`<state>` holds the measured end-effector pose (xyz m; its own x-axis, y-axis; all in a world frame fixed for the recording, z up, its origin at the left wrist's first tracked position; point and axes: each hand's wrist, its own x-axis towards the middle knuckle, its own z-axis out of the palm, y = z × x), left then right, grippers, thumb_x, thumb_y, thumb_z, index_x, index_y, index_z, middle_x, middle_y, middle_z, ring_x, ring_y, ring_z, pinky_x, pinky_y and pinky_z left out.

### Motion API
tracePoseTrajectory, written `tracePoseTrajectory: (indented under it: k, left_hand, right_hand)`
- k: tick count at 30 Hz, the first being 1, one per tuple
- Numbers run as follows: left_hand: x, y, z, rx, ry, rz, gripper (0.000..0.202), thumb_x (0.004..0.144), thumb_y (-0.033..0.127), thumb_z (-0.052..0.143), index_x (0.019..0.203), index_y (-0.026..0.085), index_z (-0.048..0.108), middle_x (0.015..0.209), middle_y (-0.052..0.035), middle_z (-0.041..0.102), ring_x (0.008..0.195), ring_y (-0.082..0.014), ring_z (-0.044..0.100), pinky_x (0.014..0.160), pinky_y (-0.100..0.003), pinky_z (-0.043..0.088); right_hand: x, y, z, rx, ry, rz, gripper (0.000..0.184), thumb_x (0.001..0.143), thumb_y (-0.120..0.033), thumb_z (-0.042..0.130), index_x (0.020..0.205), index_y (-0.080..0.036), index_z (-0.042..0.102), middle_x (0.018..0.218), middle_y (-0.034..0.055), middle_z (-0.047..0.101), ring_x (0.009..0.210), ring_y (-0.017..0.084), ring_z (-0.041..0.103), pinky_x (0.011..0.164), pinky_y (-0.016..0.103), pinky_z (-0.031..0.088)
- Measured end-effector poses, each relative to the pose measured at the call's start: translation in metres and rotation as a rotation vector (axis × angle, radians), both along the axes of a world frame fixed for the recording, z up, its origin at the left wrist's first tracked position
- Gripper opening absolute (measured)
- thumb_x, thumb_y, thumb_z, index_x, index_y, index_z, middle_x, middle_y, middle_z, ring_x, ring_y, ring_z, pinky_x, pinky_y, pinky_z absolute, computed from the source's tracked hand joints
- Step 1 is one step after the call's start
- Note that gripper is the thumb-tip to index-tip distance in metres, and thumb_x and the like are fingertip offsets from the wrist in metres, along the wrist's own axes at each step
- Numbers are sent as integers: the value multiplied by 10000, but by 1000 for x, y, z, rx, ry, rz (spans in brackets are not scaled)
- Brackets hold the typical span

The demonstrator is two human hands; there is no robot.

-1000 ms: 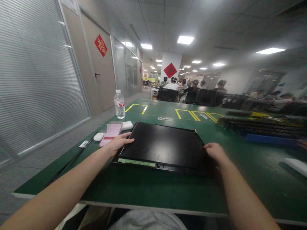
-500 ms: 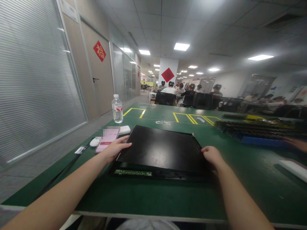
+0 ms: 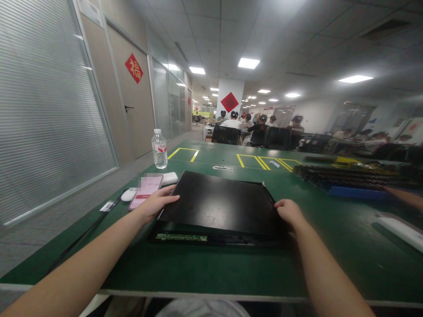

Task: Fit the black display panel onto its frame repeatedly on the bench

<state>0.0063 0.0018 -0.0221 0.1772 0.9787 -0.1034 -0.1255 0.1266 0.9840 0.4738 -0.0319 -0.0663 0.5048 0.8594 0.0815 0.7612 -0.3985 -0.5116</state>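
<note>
A black LCD screen panel (image 3: 218, 202) lies in front of me, glossy side up, above a black frame (image 3: 244, 241). The near edge of the panel stands a little off the frame, with a dark gap between them. Along the frame's near left side a narrow green circuit board (image 3: 181, 237) shows. My left hand (image 3: 159, 202) grips the panel's left edge, thumb on top and the other fingers partly hidden. At the right edge, my right hand (image 3: 288, 211) pinches the panel's rim with its fingers curled.
Left of the panel are a phone (image 3: 145, 196), a white mouse-like object (image 3: 128, 195), a white case (image 3: 170, 178), a black strap (image 3: 86, 231) and a water bottle (image 3: 160, 149). Rightward lie stacked dark parts on a blue tray (image 3: 357, 192), another person's hand (image 3: 401, 196) and a white object (image 3: 401, 231).
The whole view has shifted slightly left and up. Both hands keep their hold on the screen panel, which has barely moved over the frame.
</note>
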Motion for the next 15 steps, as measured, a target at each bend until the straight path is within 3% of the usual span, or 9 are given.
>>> tracePoseTrajectory:
  k: [6,12,15]
  left_hand:
    - [3,-5,7,99,-46,-38,678,536,282,904,1175,180,702,1160,-117,746,1085,-324,690,907,-371,570]
    - [6,-10,12,149,-131,-83,769,574,277,887,1295,196,632,1234,-120,714,1121,-334,671,919,-392,572]
    - [9,-12,12,209,-151,-70,810,577,296,877,1335,214,605,1301,-107,678,1165,-345,644,946,-411,558]
  right_hand:
    - [2,1,-1,-11,11,14,252,704,-105,580,846,-199,765,927,86,748,896,245,675,745,297,471]
    - [4,3,-1,89,90,-39,360,814,-269,564,1118,-151,716,1010,120,741,921,248,686,801,316,496]
    - [0,2,-2,161,200,-1,331,842,-371,557,993,-156,758,991,123,749,949,255,689,837,321,501]
